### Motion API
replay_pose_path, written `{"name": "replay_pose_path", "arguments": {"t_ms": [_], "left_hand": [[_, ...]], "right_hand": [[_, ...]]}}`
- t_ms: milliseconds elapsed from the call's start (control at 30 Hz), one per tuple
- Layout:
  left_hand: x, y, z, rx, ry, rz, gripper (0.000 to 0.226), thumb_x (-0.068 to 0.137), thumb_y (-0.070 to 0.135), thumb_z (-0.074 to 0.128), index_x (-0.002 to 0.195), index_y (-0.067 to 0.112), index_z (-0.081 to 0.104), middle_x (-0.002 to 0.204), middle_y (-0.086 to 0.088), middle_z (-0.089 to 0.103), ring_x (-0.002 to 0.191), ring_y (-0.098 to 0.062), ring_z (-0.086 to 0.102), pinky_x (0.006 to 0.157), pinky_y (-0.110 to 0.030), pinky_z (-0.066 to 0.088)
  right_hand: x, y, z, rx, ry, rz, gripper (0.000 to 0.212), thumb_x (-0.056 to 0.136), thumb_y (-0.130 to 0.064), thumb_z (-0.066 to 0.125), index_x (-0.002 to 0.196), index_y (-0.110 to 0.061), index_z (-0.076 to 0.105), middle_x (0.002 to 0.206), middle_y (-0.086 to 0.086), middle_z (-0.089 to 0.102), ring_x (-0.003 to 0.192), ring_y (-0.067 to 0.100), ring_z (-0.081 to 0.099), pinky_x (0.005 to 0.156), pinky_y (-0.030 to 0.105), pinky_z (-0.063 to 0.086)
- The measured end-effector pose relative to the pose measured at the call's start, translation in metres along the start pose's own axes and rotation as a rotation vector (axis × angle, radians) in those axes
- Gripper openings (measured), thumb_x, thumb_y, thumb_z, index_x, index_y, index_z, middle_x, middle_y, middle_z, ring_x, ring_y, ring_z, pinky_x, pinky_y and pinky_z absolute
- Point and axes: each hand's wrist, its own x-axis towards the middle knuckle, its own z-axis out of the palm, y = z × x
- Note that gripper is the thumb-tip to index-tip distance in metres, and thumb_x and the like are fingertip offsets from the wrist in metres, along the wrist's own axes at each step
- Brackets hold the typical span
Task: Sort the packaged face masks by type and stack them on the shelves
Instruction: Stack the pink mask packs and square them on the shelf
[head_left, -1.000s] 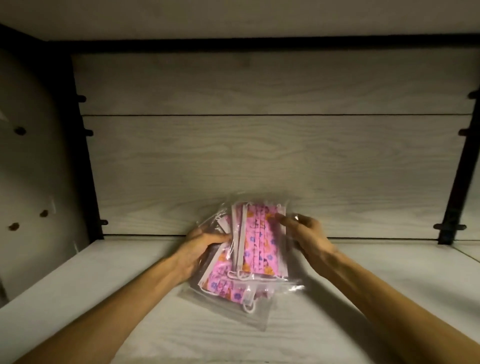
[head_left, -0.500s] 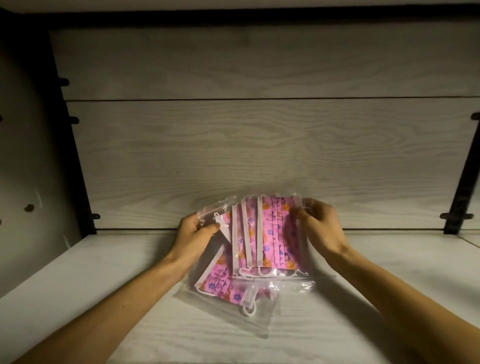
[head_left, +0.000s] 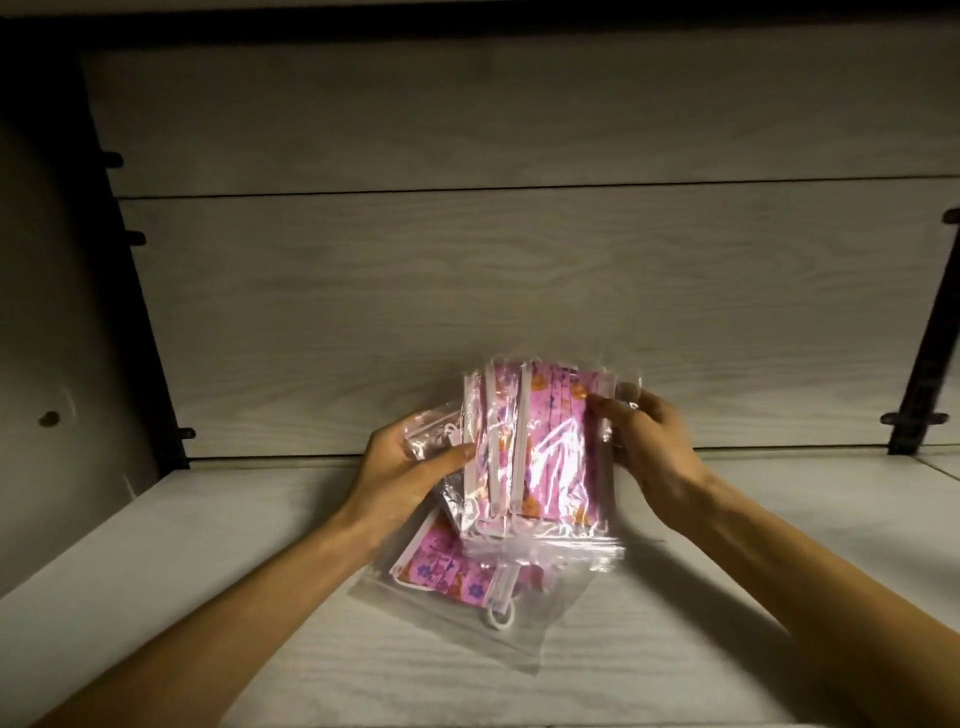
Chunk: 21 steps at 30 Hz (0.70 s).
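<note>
Bundle of pink mask packs (head_left: 540, 447) squared up since earlier; left hand (head_left: 410, 467) and right hand (head_left: 649, 447) fingers clamp its sides. Slick plastic may slide, fanning onto shelf (head_left: 156, 597).

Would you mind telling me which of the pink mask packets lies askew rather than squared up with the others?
The bottom mask packet, which pokes out toward the front left on the shelf, while the upper packets sit aligned between both hands.
</note>
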Motion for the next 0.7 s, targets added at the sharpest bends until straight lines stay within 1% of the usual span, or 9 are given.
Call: {"name": "replay_pose_path", "arguments": {"t_ms": [33,167,267,367,433,533,567,633,700], "left_hand": [[0.000,0.000,0.001,-0.024,0.000,-0.013,0.041,0.080,-0.004,0.078,0.119,0.008,0.071,0.108,-0.008,0.078,0.099,-0.019,0.075,0.077,-0.019,0.056],[0.000,0.004,0.001,-0.049,0.043,-0.097,0.026,0.081,0.005,0.079,0.095,0.028,0.081,0.102,-0.002,0.079,0.094,-0.014,0.075,0.075,-0.018,0.056],[0.001,0.006,-0.001,-0.080,0.076,-0.199,0.021,0.082,0.010,0.080,0.097,0.026,0.079,0.104,-0.009,0.079,0.096,-0.028,0.075,0.085,-0.038,0.058],[0.001,0.007,-0.002,-0.104,0.102,-0.235,0.023,0.083,0.009,0.078,0.104,0.019,0.076,0.103,-0.014,0.078,0.086,-0.030,0.076,0.070,-0.033,0.060],[0.000,0.008,-0.001,-0.108,0.100,-0.248,0.026,0.085,0.006,0.076,0.108,0.017,0.074,0.103,-0.012,0.078,0.088,-0.027,0.076,0.071,-0.031,0.060],[-0.001,0.010,0.003,-0.154,0.088,-0.276,0.029,0.084,-0.001,0.074,0.107,0.017,0.071,0.101,-0.007,0.079,0.091,-0.020,0.076,0.075,-0.025,0.059],[-0.001,0.010,0.004,-0.163,0.067,-0.281,0.031,0.085,-0.003,0.073,0.109,0.017,0.071,0.102,-0.005,0.079,0.091,-0.018,0.076,0.073,-0.023,0.060],[-0.004,0.012,0.006,-0.134,-0.001,-0.305,0.037,0.085,-0.002,0.073,0.117,0.015,0.069,0.106,-0.006,0.078,0.096,-0.023,0.075,0.079,-0.030,0.062],[-0.006,0.013,0.007,-0.090,-0.030,-0.328,0.043,0.084,0.001,0.076,0.124,0.013,0.065,0.108,-0.008,0.078,0.102,-0.029,0.074,0.091,-0.040,0.060]], "right_hand": [[0.001,0.001,0.001,0.029,0.006,0.046,0.013,0.099,-0.015,0.060,0.104,-0.006,0.069,0.091,0.014,0.073,0.077,0.023,0.069,0.074,0.043,0.058],[0.000,-0.003,0.003,0.082,-0.009,0.080,0.016,0.101,-0.011,0.055,0.100,-0.010,0.070,0.079,0.009,0.070,0.063,0.020,0.066,0.061,0.035,0.057],[-0.003,-0.008,-0.001,0.017,0.023,0.054,0.021,0.097,-0.005,0.050,0.101,-0.007,0.070,0.087,0.016,0.071,0.073,0.027,0.067,0.072,0.041,0.058],[-0.003,-0.014,-0.007,0.043,0.140,0.077,0.021,0.093,0.000,0.048,0.097,-0.005,0.069,0.083,0.017,0.068,0.072,0.028,0.065,0.071,0.040,0.057],[-0.001,-0.017,-0.011,0.086,0.167,0.128,0.017,0.093,-0.001,0.051,0.099,-0.002,0.067,0.082,0.017,0.067,0.069,0.028,0.064,0.068,0.040,0.056],[-0.001,-0.017,-0.011,0.055,0.066,0.186,0.018,0.095,-0.006,0.055,0.106,0.001,0.069,0.093,0.016,0.070,0.083,0.031,0.066,0.077,0.041,0.056],[-0.001,-0.016,-0.009,0.050,0.022,0.193,0.018,0.096,-0.007,0.057,0.105,0.001,0.069,0.088,0.012,0.071,0.080,0.027,0.067,0.072,0.036,0.055],[-0.003,-0.016,-0.006,0.070,-0.062,0.214,0.013,0.095,-0.007,0.059,0.099,-0.001,0.069,0.068,0.001,0.067,0.061,0.013,0.065,0.056,0.025,0.052],[-0.005,-0.017,-0.004,0.106,-0.127,0.243,0.010,0.095,-0.007,0.060,0.098,-0.003,0.069,0.070,0.003,0.065,0.058,0.012,0.062,0.051,0.023,0.050]]}}
